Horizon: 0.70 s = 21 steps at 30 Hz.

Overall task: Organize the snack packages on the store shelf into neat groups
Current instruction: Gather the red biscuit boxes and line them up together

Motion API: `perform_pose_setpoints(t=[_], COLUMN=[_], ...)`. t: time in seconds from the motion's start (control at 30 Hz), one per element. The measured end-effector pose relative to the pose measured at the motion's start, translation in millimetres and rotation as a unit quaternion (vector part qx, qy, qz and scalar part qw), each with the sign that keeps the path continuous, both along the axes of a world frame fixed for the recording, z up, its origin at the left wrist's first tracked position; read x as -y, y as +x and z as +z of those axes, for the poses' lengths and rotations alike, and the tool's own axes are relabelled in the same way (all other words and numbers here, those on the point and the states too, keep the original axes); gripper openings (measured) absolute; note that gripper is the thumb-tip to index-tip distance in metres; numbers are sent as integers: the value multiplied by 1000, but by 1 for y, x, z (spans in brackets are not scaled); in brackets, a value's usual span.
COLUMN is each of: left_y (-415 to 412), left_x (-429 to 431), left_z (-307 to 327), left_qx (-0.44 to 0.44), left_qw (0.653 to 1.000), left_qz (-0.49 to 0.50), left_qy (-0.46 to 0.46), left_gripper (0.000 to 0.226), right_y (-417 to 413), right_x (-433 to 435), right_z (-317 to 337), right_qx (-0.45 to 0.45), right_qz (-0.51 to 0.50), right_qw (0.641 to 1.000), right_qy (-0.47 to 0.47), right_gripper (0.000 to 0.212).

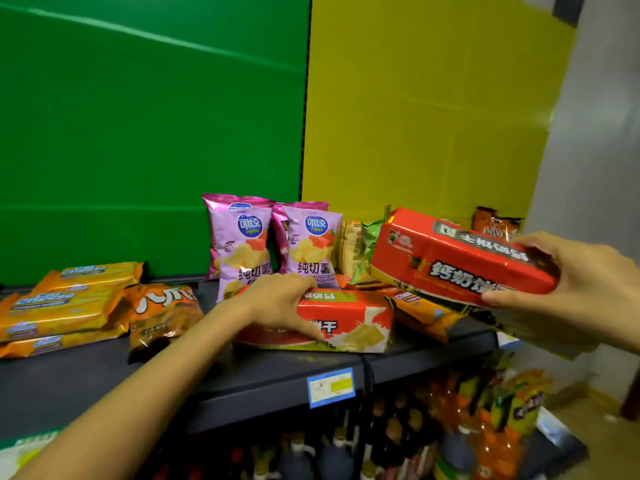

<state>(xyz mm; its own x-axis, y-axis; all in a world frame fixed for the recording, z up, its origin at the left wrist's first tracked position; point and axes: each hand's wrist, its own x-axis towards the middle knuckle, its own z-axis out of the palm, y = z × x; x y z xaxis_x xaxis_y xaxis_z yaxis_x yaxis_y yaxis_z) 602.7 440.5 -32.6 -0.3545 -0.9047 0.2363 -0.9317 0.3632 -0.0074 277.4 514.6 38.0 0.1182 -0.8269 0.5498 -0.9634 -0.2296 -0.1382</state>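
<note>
Bottles (346, 452) below blur; orange bag (496, 223) half hidden behind held red pack (460, 261).

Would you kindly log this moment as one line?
left hand: resting on shelved red pack | right hand: holding raised red pack

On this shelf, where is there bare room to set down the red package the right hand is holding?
Bare shelf runs along the front edge, before the orange cheese packs and brown bag. A narrower gap sits behind that bag, left of the purple chip bags. The right side is crowded: the lifted red package in the right hand hangs over piled packs, beside the left hand.
</note>
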Motion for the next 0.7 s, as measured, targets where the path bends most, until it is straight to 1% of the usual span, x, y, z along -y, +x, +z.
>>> perform_pose_setpoints(t=[0.07, 0.13, 0.2, 0.27, 0.33, 0.37, 0.47, 0.5, 0.6, 0.7], left_y=[-2, -2, 4, 15, 32, 43, 77, 88, 123, 158], left_x=[-2, -9, -24, -44, -68, -82, -131, -150, -209, -274], left_z=[6, 21, 41, 59, 70, 73, 71, 69, 59, 48], left_qx=[-19, -67, -100, -90, -65, -55, -23, -11, 25, 43], left_qw=[996, 984, 970, 961, 953, 949, 935, 928, 903, 880], left_qz=[8, 26, 55, 96, 141, 165, 246, 276, 354, 401], left_qy=[-83, -165, -214, -244, -261, -262, -252, -248, -244, -250], left_gripper=[69, 66, 66, 64, 65, 66, 69, 69, 70, 82], right_y=[-8, -11, -8, 1, 16, 27, 70, 87, 145, 203], right_x=[7, 14, 19, 26, 32, 35, 39, 39, 35, 20], right_z=[-2, 0, 2, 4, 4, 3, -2, -2, -7, -8], right_qx=[9, 41, 93, 146, 182, 191, 185, 180, 160, 136], right_qz=[15, 40, 87, 141, 181, 199, 256, 275, 339, 382], right_qw=[1000, 998, 991, 979, 966, 961, 949, 944, 927, 914], right_qy=[-9, -25, -33, -24, -17, -22, -9, -2, 13, 19], right_gripper=[97, 90, 86, 76, 69, 70, 68, 69, 84, 87])
